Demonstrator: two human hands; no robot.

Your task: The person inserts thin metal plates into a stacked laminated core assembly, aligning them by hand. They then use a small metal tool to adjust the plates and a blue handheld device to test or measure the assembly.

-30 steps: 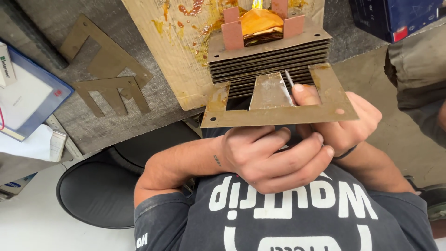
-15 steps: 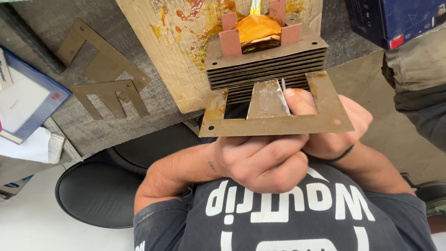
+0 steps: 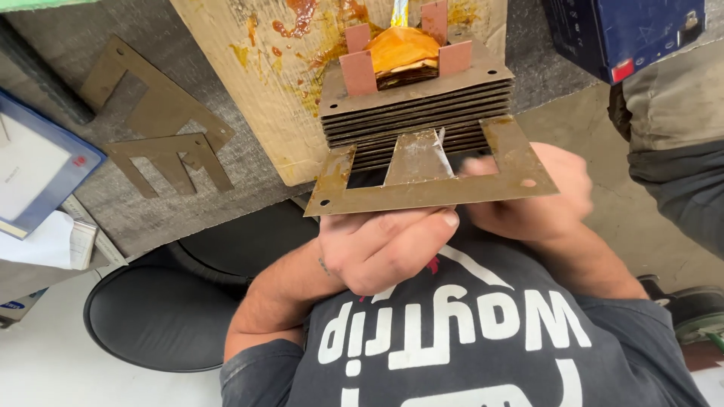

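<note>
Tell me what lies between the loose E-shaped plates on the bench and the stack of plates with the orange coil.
In the head view, a stained cardboard sheet lies between the loose plates and the stack, over the grey bench.

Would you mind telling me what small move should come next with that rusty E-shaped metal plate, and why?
Probably ease the rusty E-shaped metal plate further toward the person. Its centre tongue is partly inside the stack of thin metal plates around the orange-wrapped coil, and the left hand and right hand grip its outer edge.

Rusty matt metal plate (image 3: 430, 192) — stained rough cardboard (image 3: 264, 90) beneath.
</note>
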